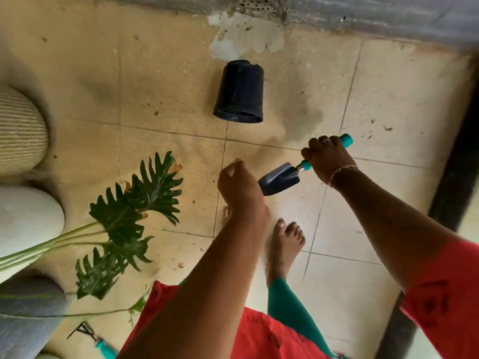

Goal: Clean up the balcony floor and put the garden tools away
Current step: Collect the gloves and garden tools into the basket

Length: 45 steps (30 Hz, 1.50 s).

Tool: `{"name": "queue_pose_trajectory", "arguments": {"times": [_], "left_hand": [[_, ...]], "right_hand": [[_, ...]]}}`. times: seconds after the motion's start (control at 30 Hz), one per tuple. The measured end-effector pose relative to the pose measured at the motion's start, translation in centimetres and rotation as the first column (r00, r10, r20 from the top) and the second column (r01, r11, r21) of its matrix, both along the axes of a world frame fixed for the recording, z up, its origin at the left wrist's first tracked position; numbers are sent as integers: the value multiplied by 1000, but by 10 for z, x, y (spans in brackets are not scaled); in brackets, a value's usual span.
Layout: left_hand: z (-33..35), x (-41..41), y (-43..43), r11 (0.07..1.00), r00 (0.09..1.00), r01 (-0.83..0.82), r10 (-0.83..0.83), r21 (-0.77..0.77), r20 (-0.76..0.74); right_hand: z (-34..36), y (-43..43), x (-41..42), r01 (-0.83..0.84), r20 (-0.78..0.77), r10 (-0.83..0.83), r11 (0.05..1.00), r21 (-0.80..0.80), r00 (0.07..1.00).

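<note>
Above the tiles [168,86], right hand [326,159] clamps the trowel [280,178] by its teal handle. Probably light, stiff. Left hand [241,187] curled, seemingly empty.

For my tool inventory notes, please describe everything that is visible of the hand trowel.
The hand trowel has a dark blue scoop-shaped blade, apparently painted metal, a short shiny neck and a teal handle. The right hand grips the handle, whose end sticks out beyond the grip. It is held tilted above the tiled floor, blade toward the left hand; whether they touch is unclear.
</note>
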<state>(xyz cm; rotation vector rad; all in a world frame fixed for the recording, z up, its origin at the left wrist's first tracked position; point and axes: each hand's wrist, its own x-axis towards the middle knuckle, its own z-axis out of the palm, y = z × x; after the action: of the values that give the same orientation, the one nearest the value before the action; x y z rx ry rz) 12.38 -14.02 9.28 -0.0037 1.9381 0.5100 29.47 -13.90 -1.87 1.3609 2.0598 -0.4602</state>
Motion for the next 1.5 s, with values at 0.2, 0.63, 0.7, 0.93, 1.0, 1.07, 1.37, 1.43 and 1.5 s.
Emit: {"name": "queue_pose_trajectory", "arguments": {"times": [0.2, 0.63, 0.7, 0.93, 1.0, 1.07, 1.37, 1.43, 1.5], "left_hand": [[97, -24, -40, 906, 916, 371, -321, 205, -240], [359, -129, -79, 835, 914, 319, -147, 448, -377], [382, -146, -93, 854, 951, 189, -37, 485, -306], [459, -197, -177, 666, 936, -195, 346, 720, -66], [470, -211, -215, 647, 894, -241, 438, 723, -94], [484, -221, -254, 583, 821, -349, 568, 734, -61], [527, -250, -472, 191, 313, -664, 949, 723, 37], [531, -255, -532, 101, 170, -701, 985, 706, 28], [530, -260, -593, 35, 65, -715, 998, 698, 16]], "right_hand": [[152, -37, -4, 307, -122, -299, 950, 55, 946], [478, -50, -93, 222, -378, -31, 851, 475, 925], [502, -47, -108, 183, -411, 60, 831, 525, 910], [577, -50, -176, -94, -392, 488, 710, 698, 780], [593, -64, -201, -176, -397, 600, 677, 715, 695], [604, -84, -229, -246, -409, 694, 640, 728, 593], [629, -243, -378, -541, -397, 914, 378, 751, 87], [630, -299, -415, -582, -404, 914, 304, 754, -45], [627, -358, -451, -609, -405, 901, 235, 758, -157]]}}
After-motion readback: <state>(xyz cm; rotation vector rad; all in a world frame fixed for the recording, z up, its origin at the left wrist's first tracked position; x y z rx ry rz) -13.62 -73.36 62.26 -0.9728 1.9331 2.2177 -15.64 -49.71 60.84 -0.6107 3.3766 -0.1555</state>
